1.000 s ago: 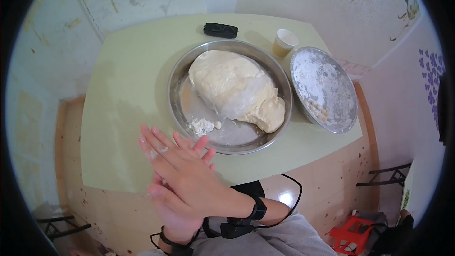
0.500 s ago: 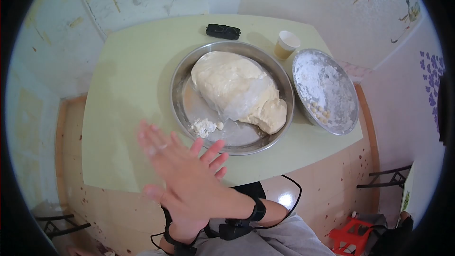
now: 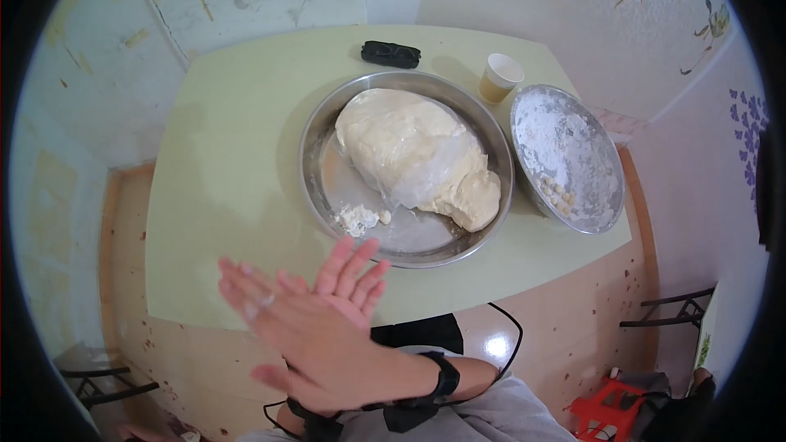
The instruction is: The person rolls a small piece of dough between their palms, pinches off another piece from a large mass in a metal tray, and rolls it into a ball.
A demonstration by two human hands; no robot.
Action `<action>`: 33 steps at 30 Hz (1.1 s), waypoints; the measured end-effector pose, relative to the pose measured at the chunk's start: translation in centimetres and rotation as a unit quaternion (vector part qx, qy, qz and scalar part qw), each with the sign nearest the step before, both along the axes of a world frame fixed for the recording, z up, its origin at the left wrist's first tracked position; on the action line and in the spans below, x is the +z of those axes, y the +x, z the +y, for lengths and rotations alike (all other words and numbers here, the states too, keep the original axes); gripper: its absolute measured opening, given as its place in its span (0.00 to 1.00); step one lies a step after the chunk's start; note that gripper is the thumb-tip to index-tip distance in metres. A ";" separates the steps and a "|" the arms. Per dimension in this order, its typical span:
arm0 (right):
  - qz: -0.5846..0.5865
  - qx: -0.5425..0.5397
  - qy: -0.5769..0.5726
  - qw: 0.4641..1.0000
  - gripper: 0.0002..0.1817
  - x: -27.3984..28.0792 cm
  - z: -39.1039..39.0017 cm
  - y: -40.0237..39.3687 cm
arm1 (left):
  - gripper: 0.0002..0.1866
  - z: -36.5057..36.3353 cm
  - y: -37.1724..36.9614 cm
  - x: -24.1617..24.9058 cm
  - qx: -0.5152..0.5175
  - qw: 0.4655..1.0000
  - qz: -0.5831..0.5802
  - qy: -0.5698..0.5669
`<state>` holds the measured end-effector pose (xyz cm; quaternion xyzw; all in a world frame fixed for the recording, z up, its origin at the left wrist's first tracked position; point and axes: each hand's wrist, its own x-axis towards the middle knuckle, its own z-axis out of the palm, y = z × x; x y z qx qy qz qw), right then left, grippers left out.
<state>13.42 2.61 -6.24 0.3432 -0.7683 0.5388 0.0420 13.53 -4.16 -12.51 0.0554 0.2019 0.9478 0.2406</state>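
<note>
My right hand [image 3: 327, 348] lies across my left hand [image 3: 352, 282] below the basin's near rim, its fingers stretched toward the left. Beneath it, my left hand points up and to the right with fingers apart; most of its palm is covered. Anything between the palms is hidden. A large mass of pale dough [image 3: 401, 131], partly under clear plastic, fills much of the round metal basin [image 3: 315, 209]. White flour [image 3: 356, 219] and a small dough ball [image 3: 385, 217] lie near the basin's lower left side.
A tilted metal bowl [image 3: 607, 217] at the right holds flour and several small dough balls [image 3: 557, 194]. Behind are a paper cup [image 3: 500, 78] and a black case [image 3: 390, 54], on the pale green table [image 3: 221, 172]. A red stool [image 3: 606, 411] stands at the lower right.
My right hand has slid down and back over my left hand, so more of the left fingers shows. The view has shifted slightly, with the basin and bowl a little further right.
</note>
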 end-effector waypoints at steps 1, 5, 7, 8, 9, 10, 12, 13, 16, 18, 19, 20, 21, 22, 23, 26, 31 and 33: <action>-0.006 -0.016 -0.013 1.000 0.36 -0.4 0.0 -0.6 | 0.37 0.4 0.4 0.2 0.000 1.000 0.000 0.000; 0.005 -0.086 0.012 0.996 0.36 -1.7 1.0 -1.6 | 0.38 0.4 1.3 2.9 0.037 0.997 0.048 -0.037; 0.018 -0.060 0.068 0.996 0.36 -1.9 1.3 -0.8 | 0.38 -0.4 1.2 4.6 0.087 0.992 0.008 -0.092; 0.018 -0.059 0.068 0.996 0.36 -2.0 1.2 -0.2 | 0.38 -0.8 1.1 5.2 0.110 0.987 -0.012 -0.120; 0.011 -0.046 0.049 0.998 0.37 -2.2 1.1 0.6 | 0.38 -1.1 0.8 5.5 0.133 0.980 -0.032 -0.147; 0.005 -0.033 0.031 0.999 0.38 -2.3 0.9 1.3 | 0.38 -1.6 0.3 5.1 0.134 0.980 -0.031 -0.147; 0.004 -0.031 0.021 0.999 0.37 -2.2 0.3 2.5 | 0.39 -2.5 -0.8 3.6 0.128 0.990 -0.044 -0.025; 0.003 -0.030 0.011 0.999 0.37 -1.9 0.2 2.9 | 0.39 -2.3 -1.0 3.0 0.128 0.990 -0.045 -0.026; -0.004 -0.007 0.014 1.000 0.38 0.3 0.7 1.9 | 0.38 -1.3 -0.8 1.9 0.085 0.996 -0.003 -0.024; -0.005 -0.016 -0.004 1.000 0.38 0.1 0.6 0.5 | 0.38 0.0 0.1 1.7 0.064 0.989 -0.008 -0.133; -0.007 -0.023 -0.021 0.999 0.38 -0.1 0.5 0.0 | 0.38 0.6 0.6 1.8 0.064 0.989 -0.006 -0.133; -0.005 -0.023 -0.020 1.000 0.38 -0.4 0.5 -0.2 | 0.38 1.2 1.1 2.0 0.054 0.994 0.015 -0.092; 0.004 -0.053 0.002 0.999 0.37 -0.7 0.5 -0.3 | 0.38 1.5 1.3 2.3 0.044 0.997 0.035 -0.050; 0.013 -0.082 0.025 0.996 0.37 -1.0 0.5 -0.4 | 0.38 1.4 1.4 2.5 0.045 0.997 0.034 -0.049; 0.020 -0.111 0.047 0.992 0.37 -1.3 0.5 -0.4 | 0.39 1.0 1.5 3.1 0.059 0.996 0.012 -0.066; 0.036 -0.168 0.090 0.981 0.37 -2.2 0.6 -0.1 | 0.39 -0.5 1.0 5.3 0.098 0.987 -0.054 -0.115; 0.019 -0.042 0.020 0.999 0.38 -2.1 0.1 2.9 | 0.38 -2.3 -1.3 2.6 0.099 0.993 -0.031 -0.053; 0.016 -0.025 0.028 0.999 0.38 -0.7 0.2 2.6 | 0.41 -1.5 -1.7 1.2 0.053 0.998 0.021 0.019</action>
